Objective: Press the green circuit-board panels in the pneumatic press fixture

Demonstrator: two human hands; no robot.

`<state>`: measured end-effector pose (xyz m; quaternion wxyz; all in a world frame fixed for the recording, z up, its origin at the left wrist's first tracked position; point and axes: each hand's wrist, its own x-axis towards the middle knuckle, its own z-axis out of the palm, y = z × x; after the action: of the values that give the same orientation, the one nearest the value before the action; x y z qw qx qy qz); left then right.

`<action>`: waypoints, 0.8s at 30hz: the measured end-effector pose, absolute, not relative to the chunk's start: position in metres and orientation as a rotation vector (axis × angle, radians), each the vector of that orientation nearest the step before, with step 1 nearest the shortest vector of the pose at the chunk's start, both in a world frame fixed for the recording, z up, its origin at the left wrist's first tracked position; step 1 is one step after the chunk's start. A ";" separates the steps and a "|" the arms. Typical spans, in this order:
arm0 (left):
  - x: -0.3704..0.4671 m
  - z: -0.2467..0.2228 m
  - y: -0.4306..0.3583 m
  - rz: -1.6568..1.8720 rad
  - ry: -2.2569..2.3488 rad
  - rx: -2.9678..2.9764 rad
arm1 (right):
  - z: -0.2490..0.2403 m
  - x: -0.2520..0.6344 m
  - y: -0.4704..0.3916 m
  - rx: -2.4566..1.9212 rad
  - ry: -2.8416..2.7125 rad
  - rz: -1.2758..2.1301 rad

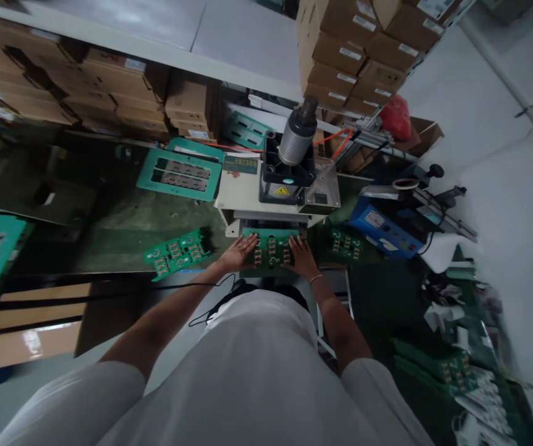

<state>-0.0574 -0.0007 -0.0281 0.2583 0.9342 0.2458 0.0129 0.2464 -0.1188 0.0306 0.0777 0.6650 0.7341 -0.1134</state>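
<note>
A green circuit board panel (272, 253) with several rows of copper-coloured parts lies at the front opening of a white bench press (243, 193). My left hand (239, 253) holds its left edge, fingers stretched onto the board. On the opposite edge is my right hand (302, 256), its fingers extended along the side and tips pointing at the press. The panel's far edge sits close under the machine's front lip. Left of my hands rests a stack of similar boards (178, 253); another board (346, 245) lies to the right.
A silver cylinder (298, 139) tops the press. Green fixture plates (215, 186) lie back left. A blue machine (385, 226) stands at right. Cardboard boxes (131, 80) fill the shelf behind, with more boxes (341, 56) above. A black cable (155, 287) crosses the bench's front edge.
</note>
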 end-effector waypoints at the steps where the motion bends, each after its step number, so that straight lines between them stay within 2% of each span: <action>1: -0.059 -0.030 -0.001 0.030 0.678 2.532 | 0.028 0.249 -0.119 1.981 2.215 -0.347; 9: -0.063 -0.038 -0.003 0.029 0.733 2.492 | 0.006 0.253 -0.123 2.103 2.324 -0.382; 13: -0.065 -0.030 -0.008 0.041 0.786 2.482 | -0.001 0.270 -0.086 2.834 1.837 -0.362; 16: -0.073 -0.023 -0.017 0.013 0.871 2.481 | 0.011 0.284 -0.040 3.189 1.352 -0.529; 19: -0.081 -0.029 -0.023 0.034 0.981 2.489 | 0.027 0.293 -0.009 3.242 1.370 -0.697; 24: -0.094 -0.053 -0.024 0.161 1.113 2.570 | 0.011 0.304 0.003 3.235 1.592 -0.568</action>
<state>-0.0940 -0.0238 -0.0530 0.1673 0.9033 0.3910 0.0564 0.3039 0.0027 0.0114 -0.2515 0.8578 0.4221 -0.1506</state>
